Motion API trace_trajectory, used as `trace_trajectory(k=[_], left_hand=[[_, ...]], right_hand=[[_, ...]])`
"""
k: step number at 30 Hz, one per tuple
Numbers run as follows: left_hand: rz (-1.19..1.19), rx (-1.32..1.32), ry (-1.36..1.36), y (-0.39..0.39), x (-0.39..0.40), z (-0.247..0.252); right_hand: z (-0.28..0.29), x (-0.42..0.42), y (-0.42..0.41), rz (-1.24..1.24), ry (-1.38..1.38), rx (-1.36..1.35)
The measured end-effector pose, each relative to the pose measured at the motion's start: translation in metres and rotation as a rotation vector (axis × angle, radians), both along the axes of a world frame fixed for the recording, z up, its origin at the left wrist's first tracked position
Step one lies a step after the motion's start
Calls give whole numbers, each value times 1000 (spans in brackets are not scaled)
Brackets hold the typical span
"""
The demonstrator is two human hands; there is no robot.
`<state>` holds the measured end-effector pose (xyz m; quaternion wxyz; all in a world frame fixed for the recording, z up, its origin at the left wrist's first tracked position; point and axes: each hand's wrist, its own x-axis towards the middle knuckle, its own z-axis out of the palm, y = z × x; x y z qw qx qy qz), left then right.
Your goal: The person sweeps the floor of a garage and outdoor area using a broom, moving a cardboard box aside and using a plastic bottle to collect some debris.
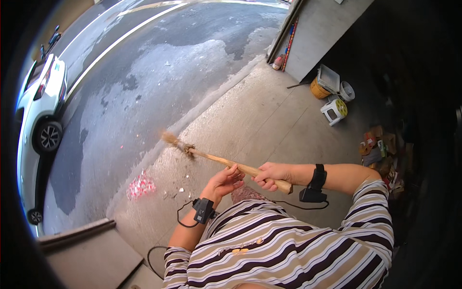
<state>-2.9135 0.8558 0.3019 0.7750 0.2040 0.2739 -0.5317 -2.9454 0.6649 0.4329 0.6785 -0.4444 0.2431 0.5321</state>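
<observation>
A broom with a wooden handle (216,159) and frayed straw-like bristles (173,140) slants across the view, bristles toward the road. My right hand (271,176) is wrapped around the thick near end of the handle, whose butt sticks out past the fingers. Farther along, my left hand (225,180) has its thumb against the handle and its fingers curled loosely beside it; whether they grip it is unclear. Small pale scraps (181,190) and dark bits litter the concrete floor (249,119) beyond my left hand. A red-and-white crumpled heap (141,186), perhaps a plastic bag, lies near the floor's edge.
A white car (45,97) stands on the asphalt road (144,90) at left. Yellow bucket (319,88), lidded tub (327,78) and white stool (334,111) cluster by the doorway. Assorted packages (380,148) lie at right. A low ledge (77,233) borders the lower left.
</observation>
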Motion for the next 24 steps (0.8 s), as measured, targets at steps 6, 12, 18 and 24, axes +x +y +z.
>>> trace_trajectory(k=[6,12,18,24], left_hand=[[-110,88,-115,-18,90,0],[-71,167,-566,-51,170,42],[-254,29,-1289,-145,238,104],[-544,-222,-1592,-204,323,68]], right_hand=[[-8,63,-60,-159,-119,-225],[-33,144,-108,-596,-100,-183],[-115,222,-151,-823,-27,-141],[-134,274,-171,-877,-89,1]])
